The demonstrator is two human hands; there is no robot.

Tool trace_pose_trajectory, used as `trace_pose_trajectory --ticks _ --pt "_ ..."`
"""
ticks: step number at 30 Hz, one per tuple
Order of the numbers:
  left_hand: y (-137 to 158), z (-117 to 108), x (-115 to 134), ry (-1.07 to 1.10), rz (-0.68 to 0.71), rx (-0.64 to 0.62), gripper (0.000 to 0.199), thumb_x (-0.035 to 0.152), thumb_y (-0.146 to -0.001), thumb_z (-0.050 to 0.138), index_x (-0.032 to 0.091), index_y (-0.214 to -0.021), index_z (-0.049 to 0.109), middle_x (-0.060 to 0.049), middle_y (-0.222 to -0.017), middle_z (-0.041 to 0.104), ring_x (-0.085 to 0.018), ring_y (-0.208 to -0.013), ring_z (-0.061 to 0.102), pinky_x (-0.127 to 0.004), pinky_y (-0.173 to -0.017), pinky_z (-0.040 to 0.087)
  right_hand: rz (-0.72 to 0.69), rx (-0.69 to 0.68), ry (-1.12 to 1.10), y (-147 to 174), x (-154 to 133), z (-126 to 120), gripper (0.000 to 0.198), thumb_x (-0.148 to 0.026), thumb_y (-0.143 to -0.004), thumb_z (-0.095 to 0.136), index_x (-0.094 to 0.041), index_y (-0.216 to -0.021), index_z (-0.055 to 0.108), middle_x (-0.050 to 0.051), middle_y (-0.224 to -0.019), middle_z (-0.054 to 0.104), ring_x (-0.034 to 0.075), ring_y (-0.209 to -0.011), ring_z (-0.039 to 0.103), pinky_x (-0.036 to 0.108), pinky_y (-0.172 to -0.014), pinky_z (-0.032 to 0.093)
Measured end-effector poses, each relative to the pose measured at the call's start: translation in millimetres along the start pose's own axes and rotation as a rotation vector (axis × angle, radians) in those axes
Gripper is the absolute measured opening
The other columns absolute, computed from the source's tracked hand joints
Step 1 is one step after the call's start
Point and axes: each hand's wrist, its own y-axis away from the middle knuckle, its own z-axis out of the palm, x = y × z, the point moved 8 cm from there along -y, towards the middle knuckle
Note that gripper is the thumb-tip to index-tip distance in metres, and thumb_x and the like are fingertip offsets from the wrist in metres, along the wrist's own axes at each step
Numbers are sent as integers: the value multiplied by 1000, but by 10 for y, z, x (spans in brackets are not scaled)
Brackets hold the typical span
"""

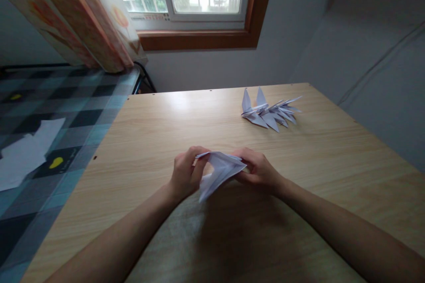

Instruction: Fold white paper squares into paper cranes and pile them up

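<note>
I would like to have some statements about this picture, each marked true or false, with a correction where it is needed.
1. The left hand and the right hand both hold a folded white paper. True.
2. On the far part of the wooden table, several folded pieces are grouped together. True.
3. The folded pieces are bright red. False: they are white.
4. White sheets lie on the checked cloth. True.
5. The checked cloth is to the right of the wooden table. False: it is to the left.
6. The folded white paper touches the folded pieces. False: it is apart from them, nearer to the person.
</note>
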Motion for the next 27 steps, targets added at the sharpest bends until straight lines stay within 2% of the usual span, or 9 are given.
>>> trace_pose_trajectory --ticks 2,5,10,16,19,21,23,25,27 --pt "-10 13 -1 40 -13 -25 6 15 -89 58 17 -85 61 1 -66 67 -9 -54 60 -17 -51 43 22 -4 -19 4 4 -4 13 -29 -88 63 -18 -94 68 7 -92 72 21 -86 66 33 -77 52" --pt "-27 58 10 80 -30 -111 15 21 -91 53 16 -78 59 3 -58 61 -8 -48 51 -19 -48 38 133 34 -100 35 104 -19 17 -33 -90 60 -18 -90 67 6 -86 69 19 -78 63 31 -69 50" --pt "-9 180 58 51 35 -286 35 32 -95 42 18 -65 51 1 -55 53 -10 -47 43 -24 -48 33 310 220 -252 119 334 -89 17 -35 -93 56 -19 -91 62 1 -79 63 17 -71 57 28 -64 48" --pt "-11 182 18 141 23 -288 55 61 -95 36 19 -62 48 0 -53 48 -12 -46 41 -27 -46 31 284 274 -209 98 292 -159 11 -30 -91 59 -20 -91 64 0 -80 65 17 -75 59 28 -69 47" --pt "-53 129 -9 199 -38 -245 63 71 -91 35 18 -65 55 -1 -53 52 -12 -47 46 -26 -46 34 287 280 -178 84 256 -185 10 -29 -90 60 -20 -90 66 0 -80 67 17 -75 61 28 -69 47" --pt "-74 114 -35 160 -94 -229 55 62 -92 44 16 -66 58 -1 -54 55 -11 -48 49 -24 -47 36 298 302 -166 86 254 -205 11 -29 -89 61 -20 -90 67 0 -79 68 17 -74 62 28 -68 47" --pt "-77 132 -53 70 -137 -244 41 44 -91 56 16 -61 57 2 -52 53 -9 -47 47 -22 -47 36 307 327 -162 93 263 -219 12 -29 -88 62 -20 -91 68 0 -80 69 18 -75 63 29 -68 48" --pt "-67 160 -62 4 -164 -265 35 32 -88 59 16 -56 55 4 -49 48 -8 -46 43 -20 -46 34 324 362 -175 109 293 -231 13 -30 -87 64 -20 -93 68 1 -83 70 19 -76 64 29 -68 49" --pt "-58 165 -74 -18 -185 -259 33 29 -87 58 16 -57 56 4 -48 48 -8 -45 42 -20 -46 33 357 410 -213 136 349 -244 17 -33 -85 66 -20 -96 67 2 -85 71 18 -74 64 29 -64 49"
